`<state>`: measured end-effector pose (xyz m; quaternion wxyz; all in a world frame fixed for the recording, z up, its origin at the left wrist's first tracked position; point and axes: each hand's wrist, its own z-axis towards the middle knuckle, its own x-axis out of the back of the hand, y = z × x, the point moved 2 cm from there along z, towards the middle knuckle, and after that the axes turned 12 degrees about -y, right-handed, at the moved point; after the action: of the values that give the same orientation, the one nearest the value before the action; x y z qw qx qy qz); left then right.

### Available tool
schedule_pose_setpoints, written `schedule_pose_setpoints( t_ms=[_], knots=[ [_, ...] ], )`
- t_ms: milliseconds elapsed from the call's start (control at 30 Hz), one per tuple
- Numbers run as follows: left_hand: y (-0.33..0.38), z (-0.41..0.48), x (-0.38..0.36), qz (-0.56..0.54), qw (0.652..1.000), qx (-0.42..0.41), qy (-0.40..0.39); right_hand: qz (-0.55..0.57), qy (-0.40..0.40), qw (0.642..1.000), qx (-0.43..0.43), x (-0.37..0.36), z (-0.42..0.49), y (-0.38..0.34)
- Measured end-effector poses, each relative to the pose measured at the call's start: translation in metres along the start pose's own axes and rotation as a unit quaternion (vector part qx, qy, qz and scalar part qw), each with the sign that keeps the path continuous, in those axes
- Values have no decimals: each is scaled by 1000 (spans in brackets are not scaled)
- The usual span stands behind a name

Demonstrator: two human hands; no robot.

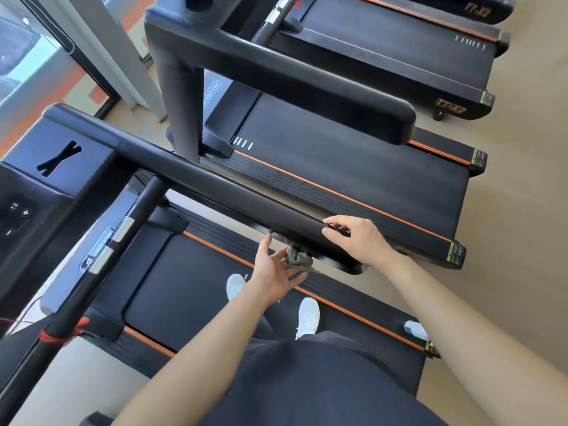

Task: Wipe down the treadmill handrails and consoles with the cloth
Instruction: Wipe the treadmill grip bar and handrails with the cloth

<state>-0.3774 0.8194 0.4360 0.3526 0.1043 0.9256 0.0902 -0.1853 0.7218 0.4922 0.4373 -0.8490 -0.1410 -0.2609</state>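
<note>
At handrail (pixel 215 186) end | right hand (pixel 359 241) fingers flat on top | left hand (pixel 273 272) fingers spread, pressing cloth (pixel 299 259) underneath

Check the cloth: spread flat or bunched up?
Bunched. The cloth is a crumpled grey-green wad against the underside of the handrail, at the left hand's fingertips; none of it lies spread flat.

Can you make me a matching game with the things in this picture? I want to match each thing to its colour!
Things:
1. cloth
2. shoes
3. handrail
4. stripe

Colours:
A. white
B. orange
C. grey-green
D. black

Pairs: 1-C, 2-A, 3-D, 4-B
</note>
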Motion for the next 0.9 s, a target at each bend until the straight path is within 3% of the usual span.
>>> schedule_pose_setpoints(
  t_ms=[267,433,700,800,900],
  knots=[
    [-60,9,-43,-37,998,50,-19,133,-16,991,3,-16,-13,22],
    [-70,3,-57,-49,998,33,-2,182,-27,983,11,-13,-13,29],
    [-14,-32,-43,-60,985,-138,81,215,22,976,26,-23,-14,30],
    [7,-48,-43,24,963,-234,133,223,40,974,28,-26,-14,30],
    [14,-63,-46,195,905,-337,172,215,52,975,25,-27,-13,31]
  ],
)
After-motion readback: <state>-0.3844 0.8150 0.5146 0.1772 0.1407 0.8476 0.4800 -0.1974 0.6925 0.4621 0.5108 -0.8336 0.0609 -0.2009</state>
